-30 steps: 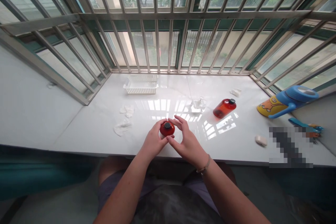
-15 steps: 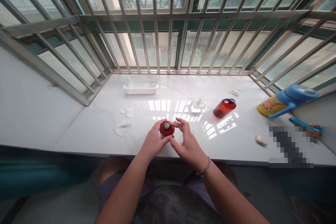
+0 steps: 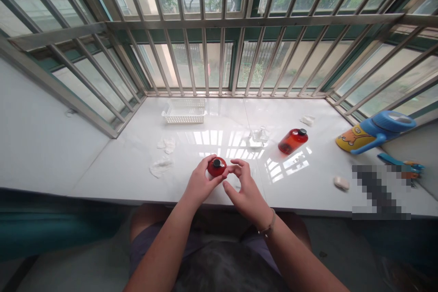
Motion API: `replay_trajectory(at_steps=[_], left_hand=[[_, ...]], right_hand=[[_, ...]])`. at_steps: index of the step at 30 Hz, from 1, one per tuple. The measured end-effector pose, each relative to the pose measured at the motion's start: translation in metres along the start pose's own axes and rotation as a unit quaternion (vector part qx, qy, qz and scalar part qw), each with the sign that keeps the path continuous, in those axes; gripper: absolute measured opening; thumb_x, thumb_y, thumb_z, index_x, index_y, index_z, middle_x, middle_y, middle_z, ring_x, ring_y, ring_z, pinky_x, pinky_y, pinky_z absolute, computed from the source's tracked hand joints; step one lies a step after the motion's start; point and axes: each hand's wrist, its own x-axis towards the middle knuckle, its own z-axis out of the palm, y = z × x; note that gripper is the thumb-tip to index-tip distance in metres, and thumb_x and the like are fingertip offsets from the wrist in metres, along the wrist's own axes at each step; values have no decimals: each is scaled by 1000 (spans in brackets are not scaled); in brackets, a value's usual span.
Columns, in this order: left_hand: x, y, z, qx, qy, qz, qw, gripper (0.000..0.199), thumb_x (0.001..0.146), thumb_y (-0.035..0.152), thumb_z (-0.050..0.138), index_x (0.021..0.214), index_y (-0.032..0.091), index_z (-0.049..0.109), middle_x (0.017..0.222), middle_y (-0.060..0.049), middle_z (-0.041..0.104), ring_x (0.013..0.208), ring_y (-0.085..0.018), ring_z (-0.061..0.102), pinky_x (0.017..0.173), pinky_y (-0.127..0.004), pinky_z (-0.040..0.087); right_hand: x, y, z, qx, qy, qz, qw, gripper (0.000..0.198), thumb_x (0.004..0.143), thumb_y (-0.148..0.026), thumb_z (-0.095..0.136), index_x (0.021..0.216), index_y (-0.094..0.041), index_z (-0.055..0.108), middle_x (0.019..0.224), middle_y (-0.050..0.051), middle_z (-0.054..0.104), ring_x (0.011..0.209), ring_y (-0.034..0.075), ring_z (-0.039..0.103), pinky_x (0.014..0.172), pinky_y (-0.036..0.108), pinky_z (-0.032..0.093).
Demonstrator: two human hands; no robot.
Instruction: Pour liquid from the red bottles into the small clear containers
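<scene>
A red translucent bottle with a black cap [image 3: 216, 163] sits in the grasp of my left hand [image 3: 201, 181], whose fingers and thumb wrap its left and near sides. Just to the right, my right hand [image 3: 243, 185] is open, its fingers bent and its thumb apart. Its fingertips come close to the bottle's right side; whether they touch it I cannot tell. A second red bottle [image 3: 293, 141] with a black cap stands farther right. Between the two bottles, toward the back, lies a small clear object [image 3: 259, 137] whose kind is unclear.
A white perforated basket [image 3: 185, 118] is at the back left, with crumpled tissues [image 3: 160, 166] nearer me. Another tissue [image 3: 307, 120], a blue and yellow flask [image 3: 371, 132], a pale soap-like block [image 3: 341, 183] and a blue strap-like item [image 3: 393, 159] lie right. Barred windows bound the white counter.
My right hand has drawn slightly back and down from the cap, its thumb parting from my left hand. The bottle in my left hand has tipped slightly, and its cap looks darker.
</scene>
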Motion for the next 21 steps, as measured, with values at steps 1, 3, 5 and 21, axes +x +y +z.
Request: replay_trajectory(at_steps=[1,3,5,21], left_hand=[[0,0,0,2,2,-1,1000,67,84,36,89,143,28,60,151,-10,66,139,-31,65,121,-48,49],[1,-1,1,4,3,0,1000,69,82,37,91,143,28,60,151,-9,66,139,-31,65,121,-48,49],[1,-2,2,3,6,6,1000,70,81,35,92,143,29,60,151,-9,66,139,-30,64,121,-47,49],[-2,-2,1,25,-1,-5,1000,84,77,39,95,150,29,54,155,-12,62,143,-34,61,122,-52,47]], right_hand=[[-3,1,1,-6,8,0,1000,51,99,-29,64,142,-28,37,123,8,67,128,27,66,121,57,48],[-6,3,2,-21,28,-4,999,52,97,-30,67,142,-28,40,132,11,63,134,29,62,123,58,46],[-6,4,5,-17,33,-9,999,56,97,-29,68,145,-29,39,150,14,56,146,29,54,128,59,40],[-14,1,-6,-13,7,-2,1000,46,101,-28,63,141,-28,41,139,12,67,142,28,59,125,58,44]])
